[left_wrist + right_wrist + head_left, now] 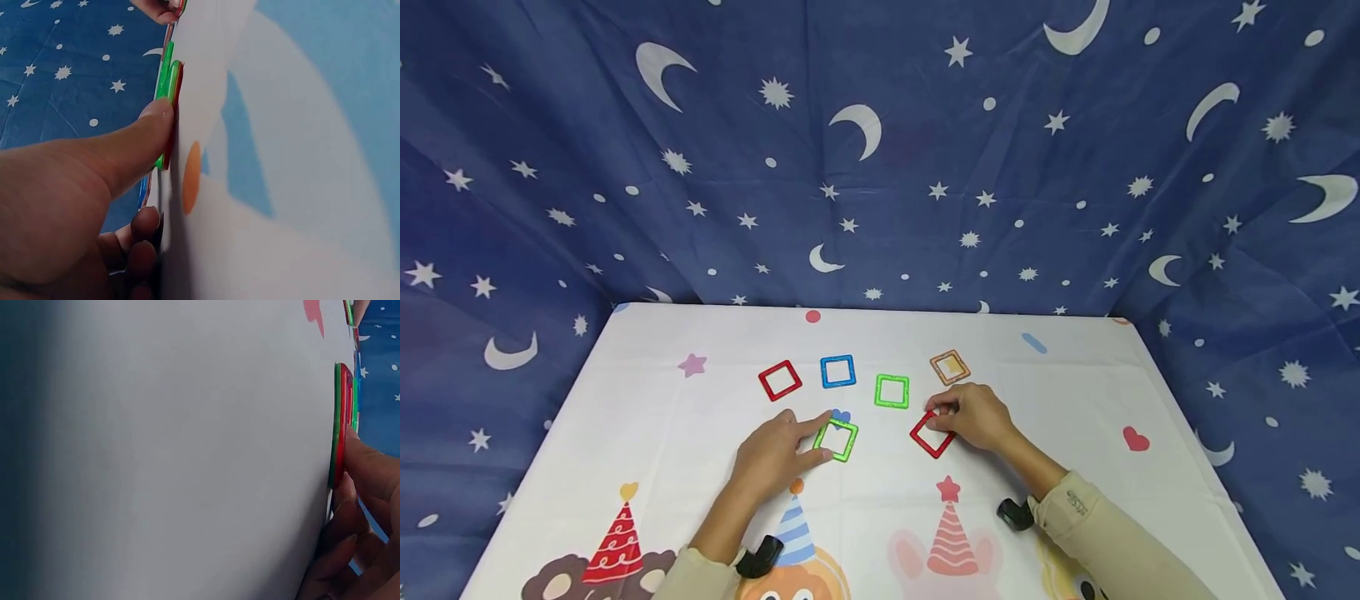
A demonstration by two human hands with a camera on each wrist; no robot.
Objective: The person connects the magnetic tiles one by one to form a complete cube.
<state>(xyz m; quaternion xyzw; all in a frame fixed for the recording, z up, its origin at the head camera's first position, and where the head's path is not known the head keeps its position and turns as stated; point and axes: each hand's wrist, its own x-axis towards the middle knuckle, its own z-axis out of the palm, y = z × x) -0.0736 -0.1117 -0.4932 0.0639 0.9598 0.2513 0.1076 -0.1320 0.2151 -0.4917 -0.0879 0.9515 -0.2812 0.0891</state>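
My left hand (772,454) pinches a green square frame tile (852,444) between thumb and index finger, low over the white tabletop. The left wrist view shows a red layer (169,150) right under the green tile (165,81). On the other side, my right hand (976,414) grips a red square frame tile (923,446) by its upper right corner, the tile lying turned like a diamond. Beneath that red tile (342,444), a green layer (334,456) shows in the right wrist view. Part of the red tile is hidden by the fingers.
Behind the hands lie a red tile (766,388), a blue tile (823,373), a green tile (891,406) and an orange tile (937,373), all square frames. The white tablecloth (1045,417) has printed party animals. A dark blue starry curtain (910,250) encloses the back and sides.
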